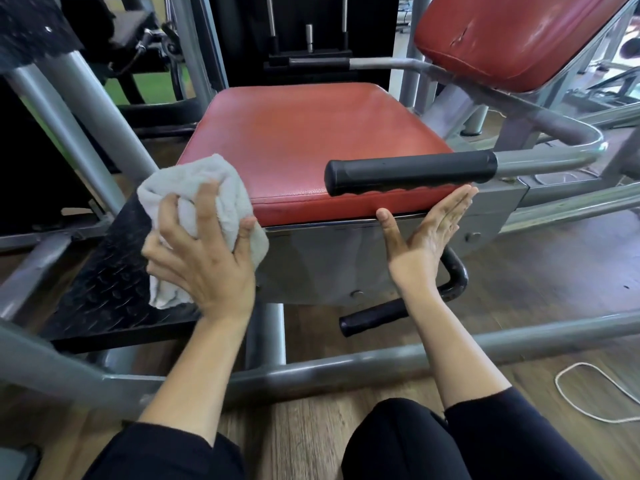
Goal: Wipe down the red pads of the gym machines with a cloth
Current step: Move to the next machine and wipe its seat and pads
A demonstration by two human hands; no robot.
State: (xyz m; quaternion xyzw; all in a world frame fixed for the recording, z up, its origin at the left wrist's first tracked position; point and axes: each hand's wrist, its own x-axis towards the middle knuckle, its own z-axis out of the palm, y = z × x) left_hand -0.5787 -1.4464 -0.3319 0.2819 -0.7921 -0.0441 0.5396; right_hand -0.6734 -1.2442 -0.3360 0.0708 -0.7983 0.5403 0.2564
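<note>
A red seat pad [311,140] fills the middle of the view, with a red back pad [512,39] tilted up at the top right. My left hand [204,258] grips a bunched grey cloth [204,199] at the seat pad's front left corner. My right hand [426,233] is open with straight fingers, its palm against the pad's front right edge, just under a black handle grip [412,173].
Grey steel frame tubes [346,368] cross in front of my knees. A black tread plate [114,278] lies at the left. A second black grip [374,317] sticks out under the seat. A white cord [585,393] loops on the wooden floor at the right.
</note>
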